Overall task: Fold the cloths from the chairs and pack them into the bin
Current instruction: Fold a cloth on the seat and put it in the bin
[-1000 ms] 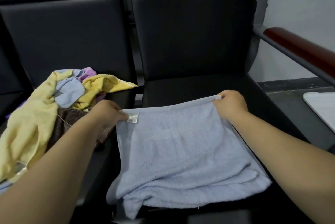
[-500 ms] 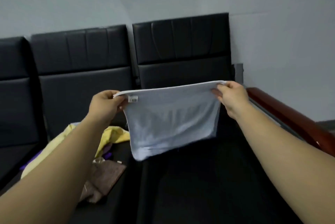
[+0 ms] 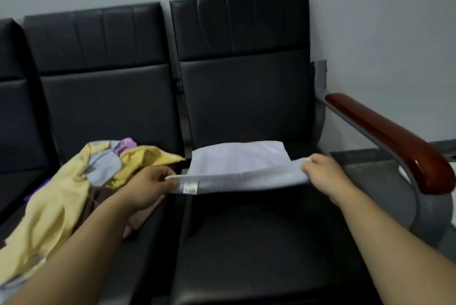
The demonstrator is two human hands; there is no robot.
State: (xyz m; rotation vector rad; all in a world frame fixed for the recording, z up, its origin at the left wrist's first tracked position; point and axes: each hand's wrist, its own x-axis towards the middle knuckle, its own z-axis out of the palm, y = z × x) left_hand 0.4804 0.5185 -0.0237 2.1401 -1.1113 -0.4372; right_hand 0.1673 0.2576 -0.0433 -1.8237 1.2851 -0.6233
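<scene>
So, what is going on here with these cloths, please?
A person is busy with one cloth. The left hand pinches the near edge of a light blue cloth beside its label, and the right hand pinches the other corner. The cloth stretches out over the seat of the black chair; I cannot tell if it touches it. A pile of unfolded cloths, yellow, blue, purple and brown, lies on the next seat to the left. No bin is in view.

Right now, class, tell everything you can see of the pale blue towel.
The towel is pale blue terry, with a small white label by its left corner. The left hand and right hand each pinch a near corner, pulling that edge taut. The rest spreads away, nearly level, over the black seat; contact is unclear.
</scene>
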